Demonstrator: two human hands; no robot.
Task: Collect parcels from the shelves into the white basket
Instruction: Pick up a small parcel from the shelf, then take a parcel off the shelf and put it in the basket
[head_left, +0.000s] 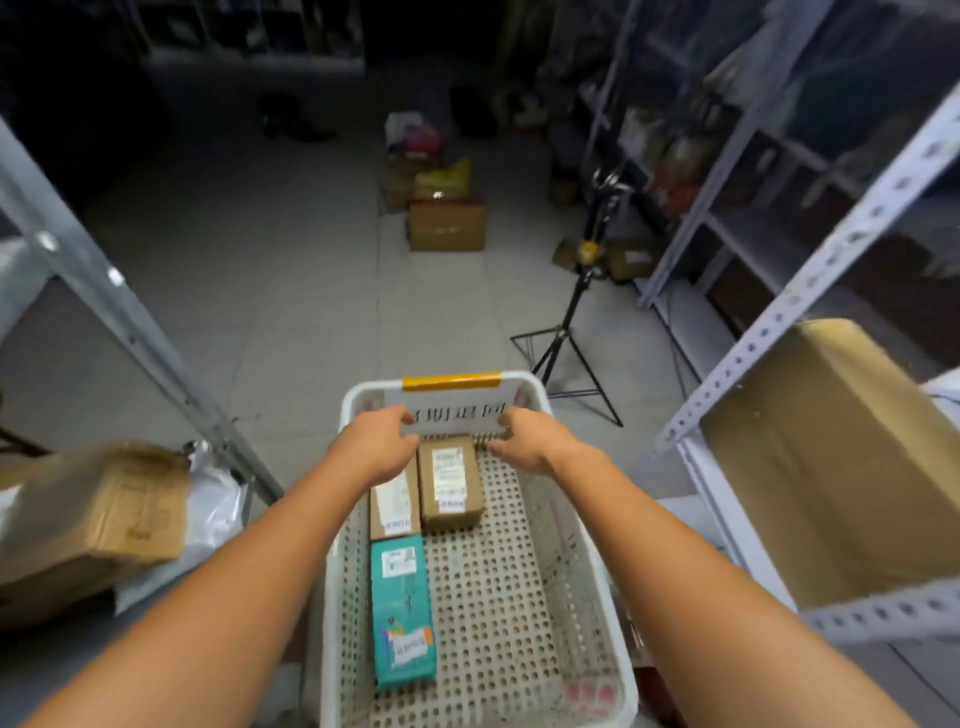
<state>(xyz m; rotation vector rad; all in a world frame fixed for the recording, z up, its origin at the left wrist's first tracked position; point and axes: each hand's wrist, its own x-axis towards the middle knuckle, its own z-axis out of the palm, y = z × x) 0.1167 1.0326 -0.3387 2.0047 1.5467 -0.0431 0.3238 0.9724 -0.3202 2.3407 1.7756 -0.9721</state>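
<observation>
- Gripped at its left end by the left hand (376, 447): white card (457, 415) at the far wall of the basket (519, 597)
- teal box (402, 613) and two brown boxes (451, 480) laid along its left side
- card's right end held by right hand (530, 441)

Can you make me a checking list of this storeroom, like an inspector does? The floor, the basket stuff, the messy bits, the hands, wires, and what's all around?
Surface: grey tiled floor.
Job's things: white basket holds a teal parcel and, beyond it, two brown boxes side by side.
Clutter: floor boxes piled ahead; a black tripod near the right shelf.
Hands: left hand and right hand each grip an edge of the white card at the basket's far end.
Cables: nothing seen.
Surroundings: large cardboard box on the right shelf; left shelf with a worn cardboard box and a white bag.
</observation>
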